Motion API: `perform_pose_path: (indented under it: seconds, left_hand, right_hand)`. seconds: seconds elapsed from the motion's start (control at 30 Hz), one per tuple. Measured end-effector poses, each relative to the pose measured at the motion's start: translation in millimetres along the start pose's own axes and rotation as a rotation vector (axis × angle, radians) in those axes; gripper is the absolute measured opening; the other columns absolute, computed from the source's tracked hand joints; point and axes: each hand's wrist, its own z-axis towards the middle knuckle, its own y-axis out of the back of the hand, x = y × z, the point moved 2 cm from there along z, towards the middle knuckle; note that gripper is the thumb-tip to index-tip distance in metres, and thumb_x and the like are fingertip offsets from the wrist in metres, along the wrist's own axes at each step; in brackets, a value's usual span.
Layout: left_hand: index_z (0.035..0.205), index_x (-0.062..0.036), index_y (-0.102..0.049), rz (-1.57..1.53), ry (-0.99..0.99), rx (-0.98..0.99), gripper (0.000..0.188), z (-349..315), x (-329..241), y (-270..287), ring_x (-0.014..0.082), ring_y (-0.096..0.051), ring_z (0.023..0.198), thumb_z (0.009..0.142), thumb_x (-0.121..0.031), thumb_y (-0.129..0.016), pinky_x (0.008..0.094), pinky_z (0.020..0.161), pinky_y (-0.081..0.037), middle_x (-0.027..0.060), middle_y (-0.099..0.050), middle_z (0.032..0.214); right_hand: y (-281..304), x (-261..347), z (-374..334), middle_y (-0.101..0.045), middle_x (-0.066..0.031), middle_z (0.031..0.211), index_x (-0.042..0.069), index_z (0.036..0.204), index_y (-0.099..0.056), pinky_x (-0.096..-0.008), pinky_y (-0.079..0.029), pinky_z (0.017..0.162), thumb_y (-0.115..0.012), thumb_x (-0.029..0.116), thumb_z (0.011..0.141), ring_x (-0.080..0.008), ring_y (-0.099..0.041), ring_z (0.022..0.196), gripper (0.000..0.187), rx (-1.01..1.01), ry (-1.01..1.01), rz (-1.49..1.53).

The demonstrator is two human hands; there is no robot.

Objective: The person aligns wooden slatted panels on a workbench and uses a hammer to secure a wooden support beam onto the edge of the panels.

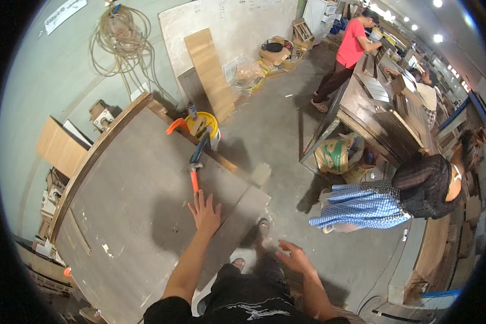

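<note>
My left hand reaches over the brown tabletop, its fingers stretched and apart. Its fingertips are beside the lower end of an orange-handled tool with a dark blue body, at the table's far edge; whether they touch it I cannot tell. Off to the right, my right hand hangs above the floor beside my legs. It is slightly blurred, with the fingers loosely extended and nothing visible in them. An orange hooked piece sticks up at the same edge, near the tool.
A yellow bucket with items inside stands past the table's far edge. A wooden board leans on the wall. On the right, a person in red and one in a checked skirt are by a workbench.
</note>
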Motion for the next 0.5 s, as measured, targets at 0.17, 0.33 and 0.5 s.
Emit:
perform_pose_path:
  seconds: [0.17, 0.33, 0.5]
  left_hand:
    - [0.141, -0.0116, -0.051, -0.051, 0.126, 0.092, 0.055, -16, -44, -20, 0.0381, -0.023, 0.148, 0.094, -0.038, -0.059, 0.0605, 0.12, -0.011, 0.0178, -0.03, 0.159]
    - [0.141, -0.0097, -0.051, -0.029, 0.076, 0.243, 0.056, 12, -76, -6, 0.0377, -0.022, 0.149, 0.093, -0.036, -0.06, 0.0602, 0.12, -0.01, 0.0167, -0.031, 0.159]
    - [0.142, -0.0076, -0.049, 0.138, 0.078, 0.244, 0.061, 12, -52, -29, 0.0397, -0.023, 0.148, 0.088, -0.029, -0.066, 0.0571, 0.121, -0.014, 0.019, -0.032, 0.158]
  right_hand:
    - [-13, -65, 177, -0.063, -0.0043, 0.127, 0.011, 0.145, -0.049, -0.0364, -0.051, 0.089, -0.062, 0.033, 0.099, -0.0195, -0.061, 0.113, 0.053, -0.044, -0.276, 0.972]
    - [-41, -128, 341, -0.059, -0.0067, 0.133, 0.009, 0.148, -0.043, -0.0335, -0.049, 0.091, -0.058, 0.046, 0.098, -0.0182, -0.055, 0.116, 0.064, -0.226, -0.178, 0.614]
    - [-57, -97, 388, -0.055, -0.0126, 0.141, 0.007, 0.148, -0.042, -0.0369, -0.047, 0.099, -0.062, 0.051, 0.095, -0.0222, -0.057, 0.119, 0.072, -0.005, -0.262, 0.564]
